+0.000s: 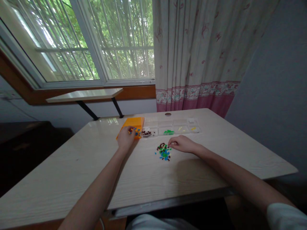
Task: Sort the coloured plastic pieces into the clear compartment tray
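A small heap of tiny mixed-colour pieces (pixel 163 152) lies on the pale wooden table (pixel 72 172). My right hand (pixel 181 143) rests just right of the heap, fingers pinched at its edge; what they hold is too small to see. My left hand (pixel 125 137) is at the orange tray (pixel 134 123), fingers curled over the blue pieces (pixel 137 130) in it. Beside the orange tray stands a clear compartment box (pixel 175 126) with dark brown pieces (pixel 146 132), green pieces (pixel 169 131) and yellow pieces (pixel 179 128) in separate cells.
A dark round object (pixel 168 114) lies at the table's far edge. Behind it are a window with bars (pixel 79 41), a small wall shelf (pixel 86 95) and a floral curtain (pixel 199 54). A dark cabinet (pixel 24 147) stands to the left.
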